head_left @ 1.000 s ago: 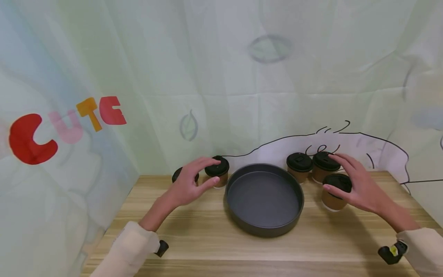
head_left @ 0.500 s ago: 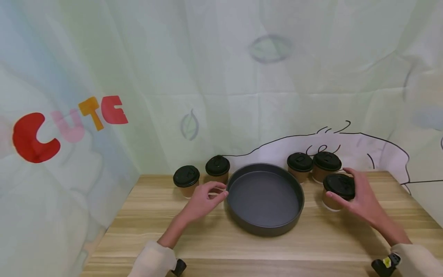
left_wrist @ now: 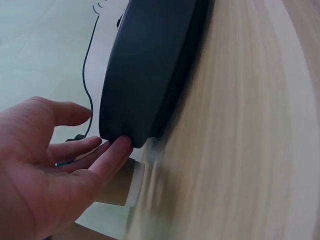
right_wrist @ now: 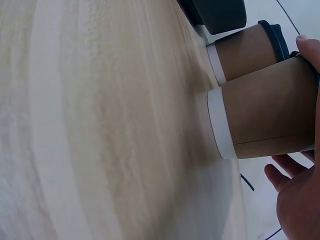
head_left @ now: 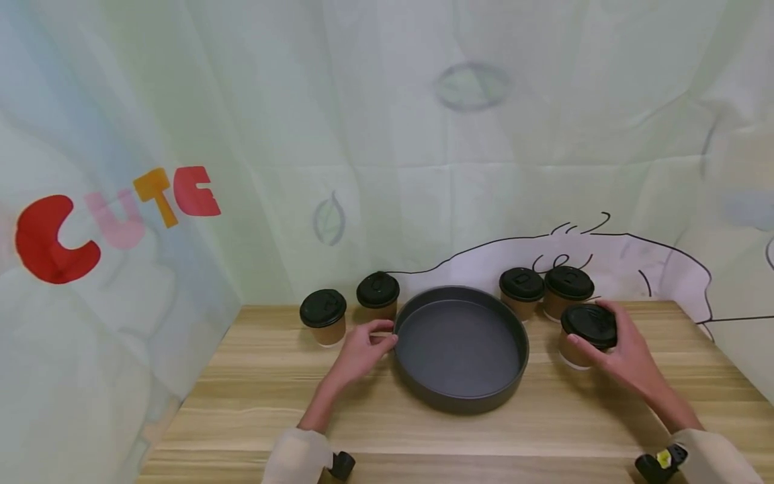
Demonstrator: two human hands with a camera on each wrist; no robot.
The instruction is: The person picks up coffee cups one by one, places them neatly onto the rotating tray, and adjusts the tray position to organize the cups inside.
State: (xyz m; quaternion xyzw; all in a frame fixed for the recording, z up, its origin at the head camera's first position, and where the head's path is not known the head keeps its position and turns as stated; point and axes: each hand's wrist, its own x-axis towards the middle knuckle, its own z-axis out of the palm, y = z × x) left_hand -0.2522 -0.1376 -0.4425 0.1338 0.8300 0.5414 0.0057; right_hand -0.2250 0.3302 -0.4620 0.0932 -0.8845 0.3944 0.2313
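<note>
My right hand (head_left: pixel 627 354) grips a brown paper coffee cup (head_left: pixel 576 351) with a black lid, thumb on its near side and fingers on its far side. In the right wrist view this cup (right_wrist: pixel 272 110) overlaps a second lidded cup (right_wrist: pixel 247 52), and its white base is right at the tabletop. At the left edge of a round dark grey pan (head_left: pixel 462 349), my left hand (head_left: pixel 358 349) touches the outer wall with its fingertips. The left wrist view has these fingers (left_wrist: pixel 112 155) at the lower end of the pan wall (left_wrist: pixel 145 65), the thumb a little apart.
Two more lidded cups stand left of the pan, a front one (head_left: pixel 323 316) and a rear one (head_left: pixel 377 292). At the back right are another pair, one cup (head_left: pixel 521 289) beside the other (head_left: pixel 568 289). A printed curtain (head_left: pixel 387 168) hangs behind the wooden table (head_left: pixel 459 437).
My left hand has come down from the left cups to the pan's left edge. My right hand has lowered and closed around the front right cup.
</note>
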